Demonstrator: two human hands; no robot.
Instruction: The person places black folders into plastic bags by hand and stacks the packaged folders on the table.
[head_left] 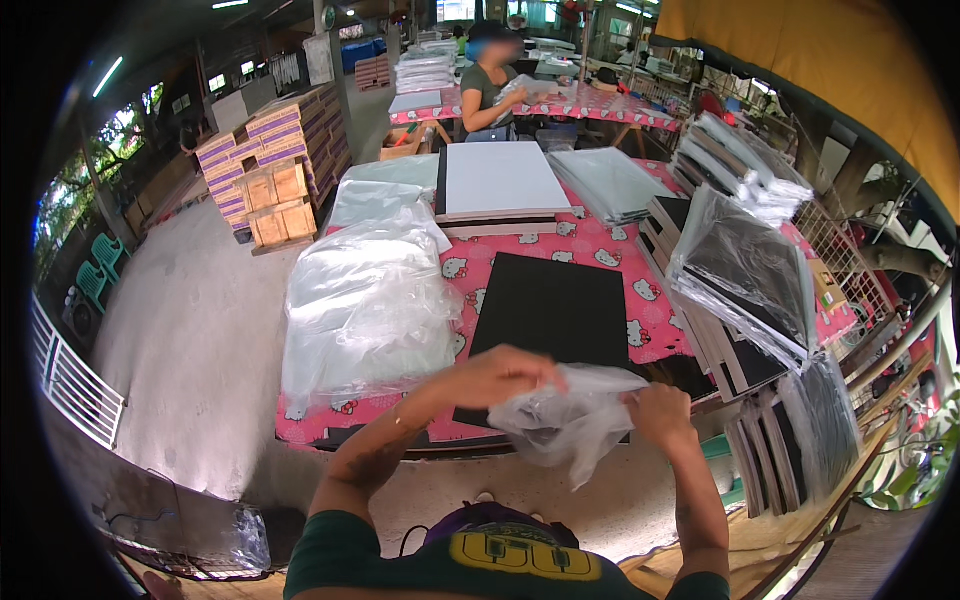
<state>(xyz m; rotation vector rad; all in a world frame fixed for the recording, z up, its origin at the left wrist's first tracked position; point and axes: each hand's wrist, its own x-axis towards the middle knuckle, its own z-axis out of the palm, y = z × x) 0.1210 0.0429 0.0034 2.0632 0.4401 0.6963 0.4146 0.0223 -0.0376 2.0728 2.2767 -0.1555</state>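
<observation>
A crumpled clear plastic bag (578, 418) hangs between my hands over the table's near edge. My right hand (662, 412) is closed on its right side. At its upper left, my left hand (500, 376) has its fingers bent inward on the plastic; they are slightly blurred. Just beyond the bag lies a flat black board (552, 308), its near edge partly covered by the plastic and my left hand. To the left of the board is a big pile of clear plastic bags (365, 300).
A pink patterned cloth (645, 320) covers the table. White-topped boards (505, 178) are stacked at its far side. Plastic-wrapped black boards (750, 260) lean along the right. Stacked cartons (285, 150) stand on the floor at left. Another person (488, 90) works at a farther table.
</observation>
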